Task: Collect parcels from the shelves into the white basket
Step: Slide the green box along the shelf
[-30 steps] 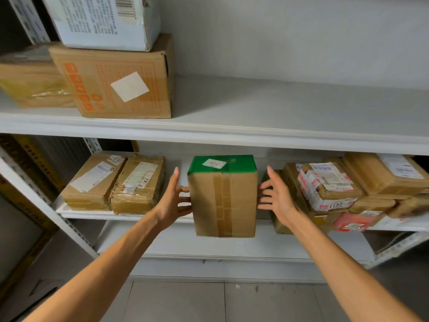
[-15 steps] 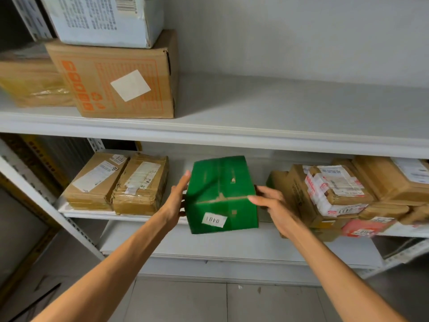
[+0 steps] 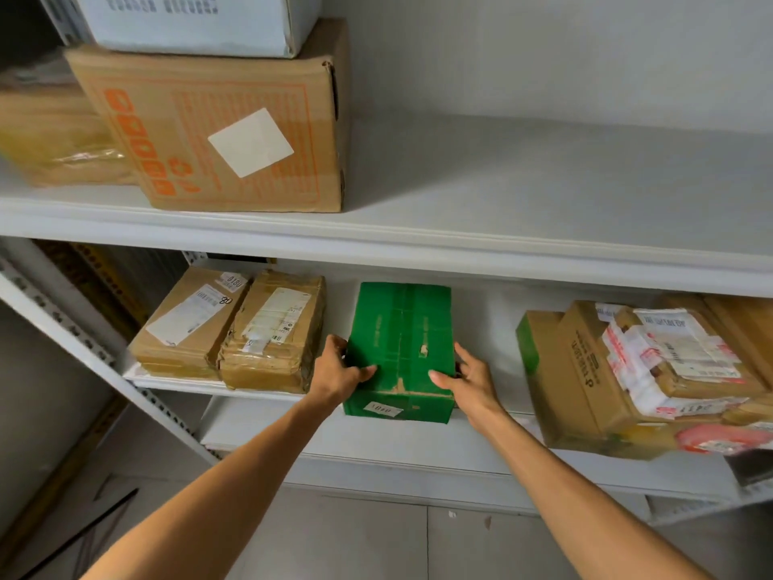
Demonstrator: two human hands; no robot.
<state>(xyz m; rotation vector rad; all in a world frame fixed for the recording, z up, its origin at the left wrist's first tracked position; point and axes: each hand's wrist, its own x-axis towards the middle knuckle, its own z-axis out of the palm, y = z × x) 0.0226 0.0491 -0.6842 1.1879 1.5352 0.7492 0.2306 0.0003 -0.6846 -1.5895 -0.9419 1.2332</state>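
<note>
At the frame's centre, the left hand [image 3: 339, 370] and right hand [image 3: 468, 380] grip the green box [image 3: 401, 337] by its sides, thumbs on top.

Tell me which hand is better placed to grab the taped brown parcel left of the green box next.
Left, probably. The left hand grips the green box on its left side, right beside the taped brown parcel. The right hand grips the opposite side, with the box in between. Both must release first.
</note>
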